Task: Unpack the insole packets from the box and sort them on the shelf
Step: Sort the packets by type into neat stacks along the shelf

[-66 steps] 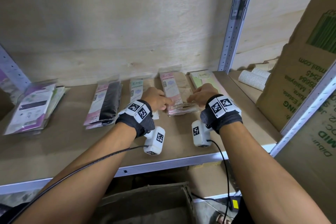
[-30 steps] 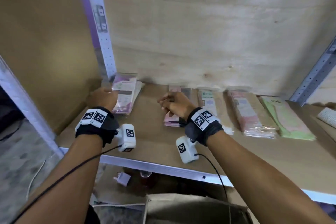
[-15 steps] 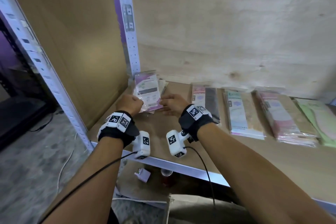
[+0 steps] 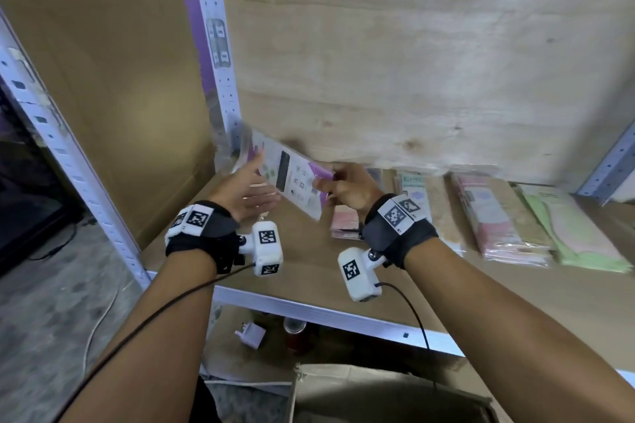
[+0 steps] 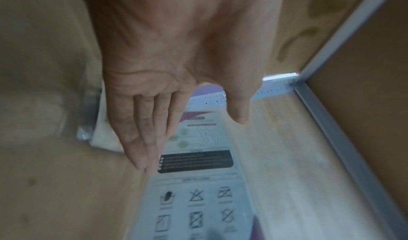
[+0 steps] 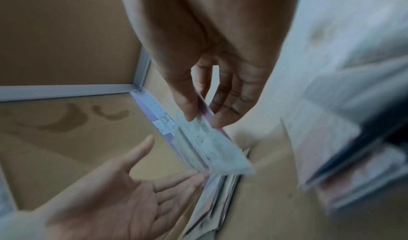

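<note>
At the left end of a brown particle-board shelf [image 4: 343, 271], a person's right hand [image 4: 347, 186] pinches the near edge of a flat purple-and-white plastic insole packet [image 4: 288, 178] between thumb and fingers, holding it tilted clear of the board. The left hand [image 4: 245, 194] waits at nine o'clock of the packet, palm up and fingers straight and spread, gripping nothing; whether the fingertips brush the packet's underside cannot be told through the blur. More packets of the same kind [image 6: 212, 196] lie on the board directly beneath. Towards three o'clock sit a pink-and-black stack [image 4: 343, 220], a white-and-beige one [image 4: 426, 203], a pink one [image 4: 494, 216] and a pale green one [image 4: 580, 230]. The open cardboard box [image 4: 385, 395] stands on the floor at six o'clock.

The step appears to be squaring up the purple pile. Done well, the open palm would support the limp film from below while the pinch steers, then the packet would go down flat, edges flush with its fellows, well clear of the perforated steel upright [image 4: 213, 45] at twelve o'clock, where a corner could snag.
</note>
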Demonstrator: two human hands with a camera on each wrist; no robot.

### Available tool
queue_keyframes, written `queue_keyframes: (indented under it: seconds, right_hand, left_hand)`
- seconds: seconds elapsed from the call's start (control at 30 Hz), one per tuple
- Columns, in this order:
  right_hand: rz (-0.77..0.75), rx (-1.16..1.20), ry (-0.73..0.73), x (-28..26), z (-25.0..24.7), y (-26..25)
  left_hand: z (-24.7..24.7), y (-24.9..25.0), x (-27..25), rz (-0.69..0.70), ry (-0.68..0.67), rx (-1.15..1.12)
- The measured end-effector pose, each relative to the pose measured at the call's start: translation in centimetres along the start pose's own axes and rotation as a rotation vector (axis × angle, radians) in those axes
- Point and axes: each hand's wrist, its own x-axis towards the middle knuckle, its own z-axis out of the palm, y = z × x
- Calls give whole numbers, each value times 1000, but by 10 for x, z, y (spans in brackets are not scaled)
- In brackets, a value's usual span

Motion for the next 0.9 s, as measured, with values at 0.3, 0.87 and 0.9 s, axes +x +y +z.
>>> queue_keyframes:
  seconds: [0.3,0.87,0.9]
  right_hand:
    - [-283,-465,-33,-52,-53,-9]
    - [46,47,137,-99,-171,78]
    - [69,106,97,-99,-172,79]
  left_hand:
    - [45,-2,-12,25,-89,-378]
    - [153,-50,-25,51,-346,-84]
    - [155,-53,-27,63,-371,-80]
